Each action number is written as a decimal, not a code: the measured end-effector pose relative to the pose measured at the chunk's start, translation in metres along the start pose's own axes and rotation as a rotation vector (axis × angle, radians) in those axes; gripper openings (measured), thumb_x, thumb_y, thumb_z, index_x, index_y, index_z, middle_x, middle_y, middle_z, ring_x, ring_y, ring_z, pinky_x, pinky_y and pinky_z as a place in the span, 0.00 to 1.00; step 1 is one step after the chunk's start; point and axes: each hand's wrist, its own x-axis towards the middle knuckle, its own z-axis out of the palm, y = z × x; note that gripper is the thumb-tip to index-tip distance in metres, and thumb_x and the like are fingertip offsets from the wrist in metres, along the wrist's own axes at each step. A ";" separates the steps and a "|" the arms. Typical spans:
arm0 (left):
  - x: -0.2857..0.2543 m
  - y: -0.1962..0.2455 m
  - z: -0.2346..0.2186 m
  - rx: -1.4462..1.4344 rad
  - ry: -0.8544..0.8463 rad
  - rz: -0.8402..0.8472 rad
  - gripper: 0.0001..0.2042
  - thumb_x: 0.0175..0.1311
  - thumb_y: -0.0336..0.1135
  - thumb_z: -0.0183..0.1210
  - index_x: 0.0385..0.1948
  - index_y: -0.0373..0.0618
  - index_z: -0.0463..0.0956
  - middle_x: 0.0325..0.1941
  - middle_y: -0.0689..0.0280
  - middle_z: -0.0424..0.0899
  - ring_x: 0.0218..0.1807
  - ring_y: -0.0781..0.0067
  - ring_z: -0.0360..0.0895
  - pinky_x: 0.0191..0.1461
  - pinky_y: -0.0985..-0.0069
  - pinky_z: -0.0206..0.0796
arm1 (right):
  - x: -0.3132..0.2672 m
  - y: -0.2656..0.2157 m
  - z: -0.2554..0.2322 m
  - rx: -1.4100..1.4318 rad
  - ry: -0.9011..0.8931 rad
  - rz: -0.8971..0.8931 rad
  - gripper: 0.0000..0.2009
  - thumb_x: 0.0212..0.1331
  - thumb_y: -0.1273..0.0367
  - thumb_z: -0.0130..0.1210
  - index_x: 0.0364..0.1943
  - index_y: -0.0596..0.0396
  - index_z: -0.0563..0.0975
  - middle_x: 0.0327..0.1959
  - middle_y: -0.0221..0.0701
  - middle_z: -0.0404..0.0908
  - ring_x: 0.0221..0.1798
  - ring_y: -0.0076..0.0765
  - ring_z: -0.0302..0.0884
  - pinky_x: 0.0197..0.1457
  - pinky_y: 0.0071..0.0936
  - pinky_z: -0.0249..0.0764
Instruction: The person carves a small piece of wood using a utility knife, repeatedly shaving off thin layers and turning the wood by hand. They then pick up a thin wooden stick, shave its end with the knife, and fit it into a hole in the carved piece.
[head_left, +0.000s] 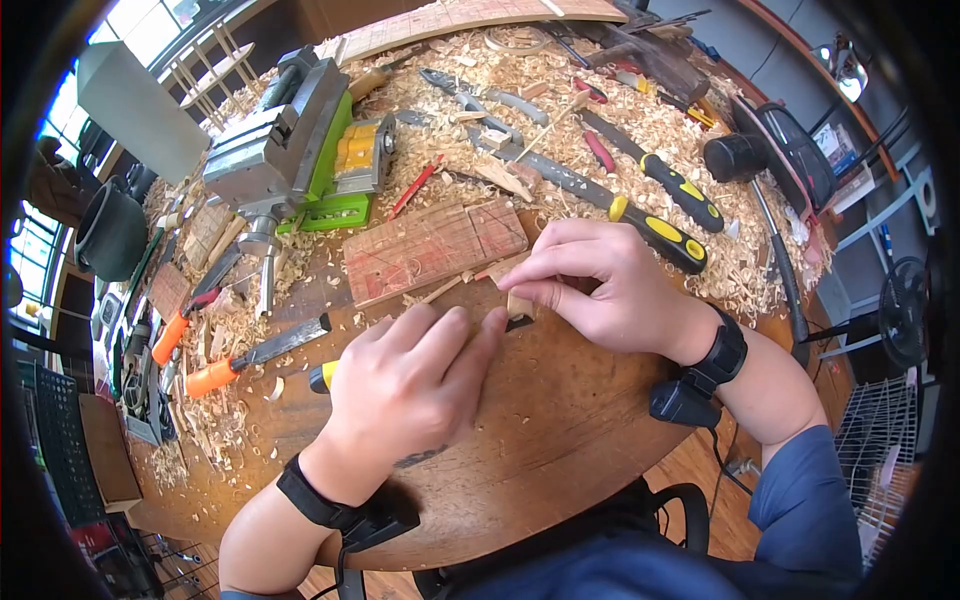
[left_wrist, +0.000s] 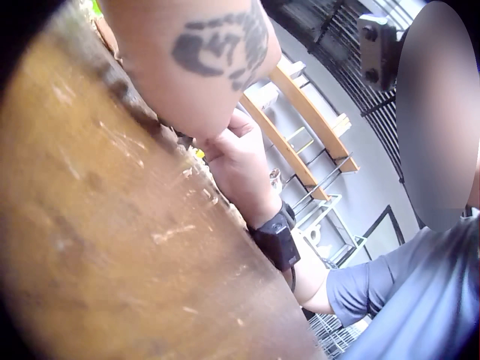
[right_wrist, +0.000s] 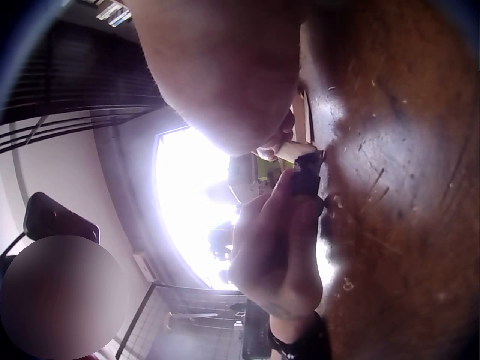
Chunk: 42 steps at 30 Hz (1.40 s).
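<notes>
My left hand (head_left: 405, 385) grips a yellow-and-black-handled tool (head_left: 321, 377), mostly hidden under the palm. Past its fingertips shows a dark flat end (head_left: 518, 322), which appears as a dark block (right_wrist: 306, 174) in the right wrist view. My right hand (head_left: 620, 285) pinches a small pale wood piece (head_left: 518, 304) between thumb and fingers, right at that dark end. Both hands are close together, low over the brown tabletop (head_left: 540, 420). Just beyond them lies a reddish wooden board (head_left: 430, 250). From the left wrist, the work is hidden behind the left hand.
A green-and-grey vise (head_left: 300, 150) stands at the back left. Orange-handled chisels (head_left: 210, 377) lie to the left, yellow-and-black-handled chisels (head_left: 660, 235) to the back right. A black mallet (head_left: 735, 158) lies at the right. Wood shavings (head_left: 620, 130) cover the far table.
</notes>
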 end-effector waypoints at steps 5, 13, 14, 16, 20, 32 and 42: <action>0.000 0.000 0.001 0.006 0.046 0.027 0.16 0.53 0.28 0.71 0.46 0.43 0.91 0.33 0.71 0.76 0.27 0.75 0.73 0.25 0.74 0.66 | 0.001 0.000 0.000 -0.003 0.002 0.004 0.04 0.64 0.73 0.71 0.41 0.54 0.92 0.33 0.34 0.88 0.33 0.36 0.86 0.36 0.31 0.80; 0.001 0.001 -0.004 0.016 0.016 -0.031 0.25 0.49 0.26 0.71 0.55 0.41 0.89 0.37 0.66 0.81 0.28 0.68 0.76 0.28 0.69 0.70 | 0.001 0.002 0.001 0.000 0.016 -0.004 0.04 0.65 0.73 0.71 0.41 0.54 0.92 0.33 0.34 0.88 0.32 0.36 0.85 0.35 0.31 0.79; 0.001 0.001 -0.003 0.016 0.016 -0.030 0.25 0.49 0.26 0.71 0.55 0.41 0.89 0.37 0.66 0.81 0.28 0.68 0.76 0.28 0.69 0.70 | 0.000 0.002 0.001 0.001 0.017 -0.003 0.04 0.65 0.73 0.71 0.41 0.54 0.92 0.33 0.34 0.88 0.32 0.36 0.85 0.35 0.31 0.79; 0.001 0.001 -0.003 -0.011 -0.004 -0.050 0.25 0.51 0.26 0.71 0.55 0.41 0.89 0.37 0.66 0.81 0.29 0.67 0.77 0.29 0.69 0.71 | 0.001 0.002 0.001 -0.006 0.013 0.002 0.04 0.65 0.73 0.71 0.41 0.54 0.92 0.33 0.34 0.88 0.32 0.36 0.85 0.35 0.31 0.78; 0.004 -0.001 0.000 -0.018 0.053 -0.029 0.16 0.58 0.27 0.70 0.50 0.42 0.90 0.30 0.70 0.72 0.26 0.73 0.72 0.25 0.73 0.67 | 0.001 0.003 0.001 -0.001 0.017 -0.002 0.04 0.65 0.73 0.71 0.41 0.54 0.92 0.33 0.33 0.87 0.32 0.36 0.85 0.35 0.31 0.78; 0.002 0.001 -0.003 0.006 -0.070 -0.003 0.21 0.51 0.29 0.71 0.51 0.43 0.90 0.37 0.67 0.82 0.30 0.69 0.78 0.30 0.69 0.72 | 0.001 0.001 0.000 0.002 0.007 0.014 0.04 0.65 0.73 0.71 0.41 0.55 0.92 0.33 0.34 0.87 0.32 0.36 0.84 0.35 0.31 0.78; 0.001 -0.004 -0.002 -0.025 0.046 -0.051 0.24 0.50 0.25 0.72 0.54 0.42 0.90 0.38 0.62 0.84 0.32 0.64 0.82 0.32 0.69 0.74 | 0.002 0.001 -0.001 0.030 -0.010 0.056 0.04 0.66 0.72 0.70 0.42 0.55 0.91 0.36 0.35 0.88 0.37 0.39 0.87 0.42 0.33 0.81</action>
